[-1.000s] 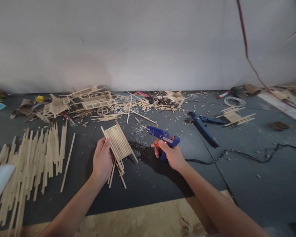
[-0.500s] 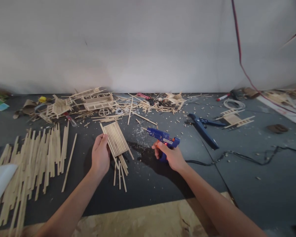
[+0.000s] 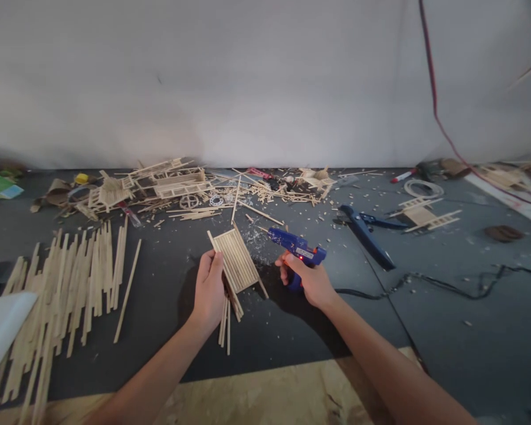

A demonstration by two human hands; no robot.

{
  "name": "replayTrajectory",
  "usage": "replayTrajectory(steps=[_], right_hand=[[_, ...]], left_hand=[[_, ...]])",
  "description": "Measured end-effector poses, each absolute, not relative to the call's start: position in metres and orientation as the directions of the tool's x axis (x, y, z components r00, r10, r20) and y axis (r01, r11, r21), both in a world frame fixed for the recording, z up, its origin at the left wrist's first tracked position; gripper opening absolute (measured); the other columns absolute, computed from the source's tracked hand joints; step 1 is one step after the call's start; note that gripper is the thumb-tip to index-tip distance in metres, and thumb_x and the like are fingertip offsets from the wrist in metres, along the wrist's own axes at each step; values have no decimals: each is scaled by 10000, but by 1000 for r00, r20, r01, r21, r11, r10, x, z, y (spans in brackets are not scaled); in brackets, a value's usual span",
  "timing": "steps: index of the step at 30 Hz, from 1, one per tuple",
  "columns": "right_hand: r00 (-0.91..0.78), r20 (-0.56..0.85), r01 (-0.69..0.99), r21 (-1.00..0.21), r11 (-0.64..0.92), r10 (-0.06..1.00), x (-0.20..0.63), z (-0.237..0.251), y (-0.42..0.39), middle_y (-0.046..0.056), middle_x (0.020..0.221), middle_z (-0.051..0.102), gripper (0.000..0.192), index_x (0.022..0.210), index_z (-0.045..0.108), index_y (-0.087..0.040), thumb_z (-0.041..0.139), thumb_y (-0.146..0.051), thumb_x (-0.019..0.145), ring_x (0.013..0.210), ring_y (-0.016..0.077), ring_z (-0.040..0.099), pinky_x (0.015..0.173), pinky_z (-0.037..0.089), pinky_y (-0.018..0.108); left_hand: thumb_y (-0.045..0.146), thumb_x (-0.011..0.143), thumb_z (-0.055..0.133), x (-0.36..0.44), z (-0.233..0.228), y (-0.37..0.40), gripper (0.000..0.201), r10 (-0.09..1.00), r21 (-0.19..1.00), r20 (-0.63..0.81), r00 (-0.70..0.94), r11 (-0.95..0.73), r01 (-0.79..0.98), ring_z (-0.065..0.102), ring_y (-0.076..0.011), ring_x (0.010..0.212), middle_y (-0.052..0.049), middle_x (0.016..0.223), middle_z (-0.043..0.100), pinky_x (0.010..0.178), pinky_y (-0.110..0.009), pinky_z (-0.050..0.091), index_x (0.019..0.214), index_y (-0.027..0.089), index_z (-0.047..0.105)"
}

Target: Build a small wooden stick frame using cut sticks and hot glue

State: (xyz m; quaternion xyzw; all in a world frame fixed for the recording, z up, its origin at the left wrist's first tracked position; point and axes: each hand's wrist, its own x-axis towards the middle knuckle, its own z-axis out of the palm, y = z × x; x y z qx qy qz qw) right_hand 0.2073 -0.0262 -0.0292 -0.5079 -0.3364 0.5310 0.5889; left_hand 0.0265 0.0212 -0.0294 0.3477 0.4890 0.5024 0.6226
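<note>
My left hand (image 3: 209, 290) grips a flat panel of glued wooden sticks (image 3: 238, 261) by its near left edge, tilted up off the dark mat. A few loose sticks (image 3: 225, 319) lie under and below that hand. My right hand (image 3: 308, 281) holds a blue hot glue gun (image 3: 295, 246) with a red light lit, its nozzle aimed left toward the panel's far corner, a short gap away. The gun's black cord (image 3: 429, 284) runs off to the right.
A large spread of long wooden sticks (image 3: 66, 289) lies at the left. Stick models and scraps (image 3: 168, 184) crowd the back by the wall. Blue cutters (image 3: 365, 231) and a small stick frame (image 3: 425, 213) sit right. Plywood (image 3: 256, 395) edges the near side.
My left hand has carried the stick panel to the right, closer to the glue gun. The right hand with the gun has barely shifted.
</note>
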Motion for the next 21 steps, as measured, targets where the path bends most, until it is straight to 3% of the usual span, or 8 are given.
replayTrajectory(steps=[7,14,21], right_hand=[[170,-146,-271,-958,-96,975,208,-26,-26,-8,525,551,218,699,630,-152,612,-368,724,473,104,510,463,427,240],[215,-168,-256,-960,-110,962,204,-23,-24,-26,548,548,215,683,564,-171,648,-369,682,459,86,479,432,408,217],[226,-169,-207,-971,-122,959,203,-22,-25,-23,535,536,227,666,570,-165,646,-378,679,456,90,475,439,415,225]], left_hand=[[402,746,555,11,-25,38,225,980,953,-198,-3,191,-237,518,-112,635,27,719,533,596,-228,414,835,197,528],[401,741,564,10,-26,38,285,976,958,-195,101,211,-194,545,-131,645,4,751,590,591,-235,420,931,190,560],[368,712,596,10,-17,38,270,946,932,-280,165,309,-188,529,-106,563,-2,757,616,531,-209,395,900,177,569]])
